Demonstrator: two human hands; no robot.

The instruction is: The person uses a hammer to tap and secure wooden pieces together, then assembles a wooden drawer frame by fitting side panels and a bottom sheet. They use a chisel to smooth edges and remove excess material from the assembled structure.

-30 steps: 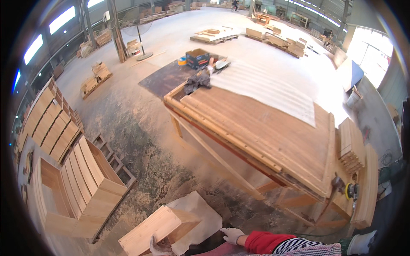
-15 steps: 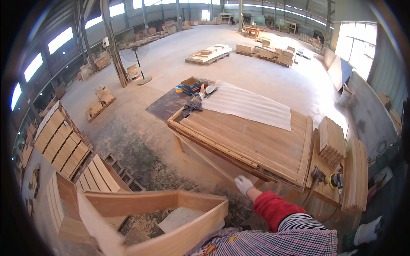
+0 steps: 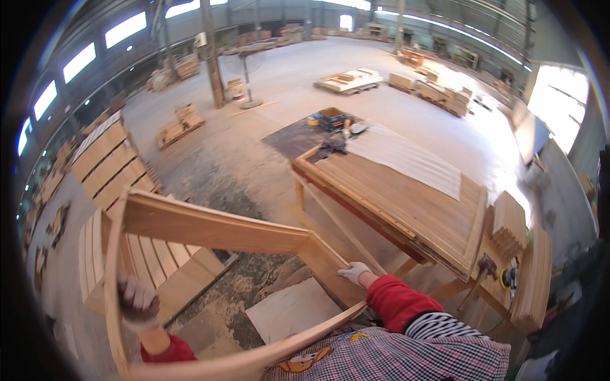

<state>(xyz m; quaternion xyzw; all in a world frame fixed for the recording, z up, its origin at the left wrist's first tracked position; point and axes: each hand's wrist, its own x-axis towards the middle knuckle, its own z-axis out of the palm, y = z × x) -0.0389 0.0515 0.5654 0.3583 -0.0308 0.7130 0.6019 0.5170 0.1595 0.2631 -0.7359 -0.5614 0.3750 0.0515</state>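
Observation:
A four-sided wooden frame [image 3: 216, 227], made of boards and open in the middle, is held tilted in front of me. My gloved left hand [image 3: 138, 303] grips its left board from the inner side, the fingers somewhat blurred. At the right board's upper edge, my gloved right hand [image 3: 356, 273] is closed, with its fingers over the edge. Beneath the frame, a pale flat sheet [image 3: 289, 311] lies on the dusty floor. More slatted wooden frames [image 3: 168, 260] are stacked just beyond the left side.
To the right stands a workbench with a wooden panel [image 3: 406, 197], partly covered by white foam sheeting [image 3: 406, 152]. A hammer [image 3: 486, 267], a sander [image 3: 508, 277] and stacked wood strips [image 3: 510, 219] lie at its near right end. A tall stack of frames [image 3: 114, 159] stands left.
My right hand has come onto the frame's right board, having been apart from it. My left hand has come into view. The frame has risen and turned, and the view has shifted left.

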